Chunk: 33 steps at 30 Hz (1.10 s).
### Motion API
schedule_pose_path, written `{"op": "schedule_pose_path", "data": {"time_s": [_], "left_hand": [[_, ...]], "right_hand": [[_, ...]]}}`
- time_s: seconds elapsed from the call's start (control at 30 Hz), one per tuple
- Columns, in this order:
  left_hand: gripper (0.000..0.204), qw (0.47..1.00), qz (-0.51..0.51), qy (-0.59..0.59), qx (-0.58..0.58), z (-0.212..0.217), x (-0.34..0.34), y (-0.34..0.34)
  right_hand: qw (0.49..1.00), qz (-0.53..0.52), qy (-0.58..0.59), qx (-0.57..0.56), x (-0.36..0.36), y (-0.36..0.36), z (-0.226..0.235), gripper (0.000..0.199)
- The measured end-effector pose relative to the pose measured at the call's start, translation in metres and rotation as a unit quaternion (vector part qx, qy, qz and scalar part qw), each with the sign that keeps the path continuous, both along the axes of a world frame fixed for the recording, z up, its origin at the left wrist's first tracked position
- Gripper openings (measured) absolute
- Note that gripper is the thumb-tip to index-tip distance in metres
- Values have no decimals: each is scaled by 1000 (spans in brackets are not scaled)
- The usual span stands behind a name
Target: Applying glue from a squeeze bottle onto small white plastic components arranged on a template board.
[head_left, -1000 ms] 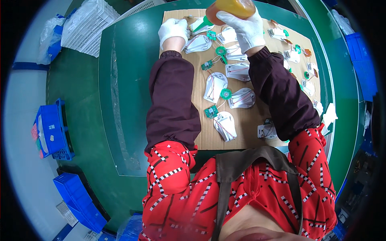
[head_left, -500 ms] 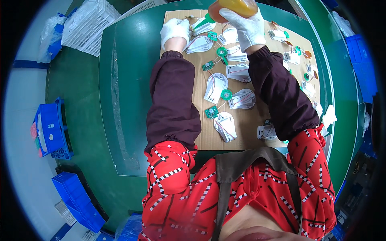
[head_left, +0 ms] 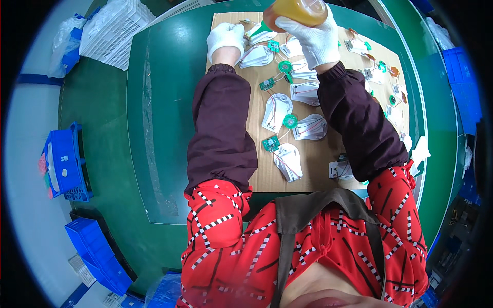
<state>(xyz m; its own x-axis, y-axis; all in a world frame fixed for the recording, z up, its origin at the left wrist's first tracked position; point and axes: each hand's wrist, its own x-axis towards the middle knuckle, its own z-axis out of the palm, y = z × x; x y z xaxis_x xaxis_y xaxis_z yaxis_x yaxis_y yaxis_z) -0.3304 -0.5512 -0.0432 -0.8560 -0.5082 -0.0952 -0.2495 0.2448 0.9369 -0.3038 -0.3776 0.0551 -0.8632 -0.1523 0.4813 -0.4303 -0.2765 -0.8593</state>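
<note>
Here, the green tabletop [head_left: 169, 102] under a clear glass sheet is the biggest thing before you, and on it lies a flat brown cardboard sheet [head_left: 308, 169] that carries all the small work. Off to your far left stands a white plastic lattice crate [head_left: 115, 28], and lower on that side sit blue plastic bins [head_left: 67, 159] off the tabletop.

Your right hand [head_left: 313, 38], in a white knit glove, has its grip clamped around an amber squeeze bottle [head_left: 300, 9] with a green nozzle. The bottle is tipped down and to the left at the far edge of the cardboard, its nozzle pointing at the piece under your other hand. Your left hand [head_left: 226, 37], also in a white glove, rests on the far end of the cardboard, fingers curled down onto a white teardrop-shaped plastic shell [head_left: 259, 35]; you cannot tell whether it pinches the shell or merely presses it.

Between your forearms lie more white shells [head_left: 277, 110] with thin wires, small green circuit boards [head_left: 270, 143] and round green discs [head_left: 290, 121], scattered just beside one another.
</note>
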Motion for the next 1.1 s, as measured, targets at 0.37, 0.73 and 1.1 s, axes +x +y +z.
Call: {"op": "schedule_pose_path", "data": {"time_s": [0.37, 0.73, 1.1], "left_hand": [[17, 996, -29, 79, 37, 8, -2, 0], [31, 958, -92, -39, -267, 102, 52, 33], [27, 875, -151, -85, -451, 89, 73, 85]], "right_hand": [[999, -17, -46, 0, 23, 25, 40, 59], [974, -35, -75, -211, 72, 237, 103, 42], [970, -48, -78, -225, 97, 278, 99, 42]]}}
